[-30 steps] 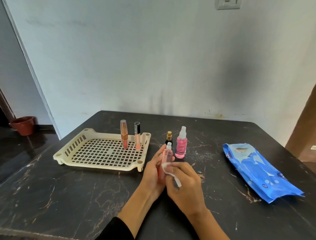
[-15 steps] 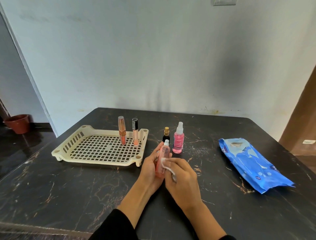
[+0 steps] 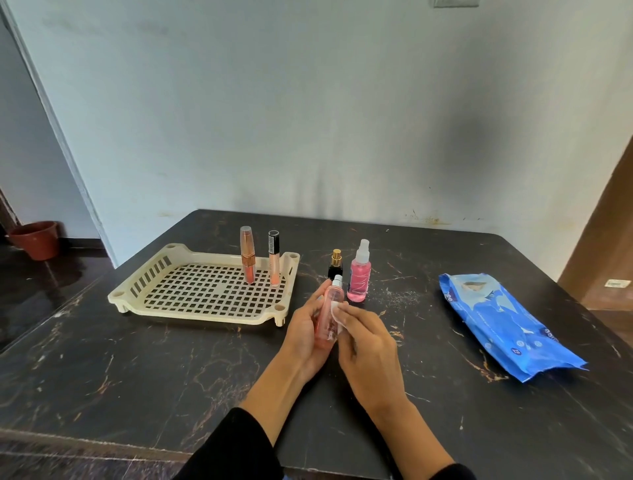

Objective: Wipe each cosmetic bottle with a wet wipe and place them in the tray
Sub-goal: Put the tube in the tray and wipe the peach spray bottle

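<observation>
- Tray (image 3: 144, 297) on table (image 3: 137, 370), left.
- Two tubes (image 3: 248, 255) upright in tray's far right corner.
- Two bottles (image 3: 358, 275) right of tray.
- Wipes pack (image 3: 507, 323) far right.
- Held bottle (image 3: 328, 313) between hands, before both bottles.

A pale blue-grey wall (image 3: 308, 102) fills the upper half of the view, smudged with a dark patch (image 3: 479, 144) toward the right and faint streaks just above the table edge. A wall switch plate (image 3: 455, 2) is cut off at the top. The table (image 3: 137, 377) is black stone with brown and white veining — glossy, catching dull reflections. At left, a white corner edge (image 3: 58, 137) opens on a dark polished floor (image 3: 41, 284), where a terracotta pot (image 3: 36, 239) stands. A brown wooden door (image 3: 609, 240) shows at far right.
</observation>
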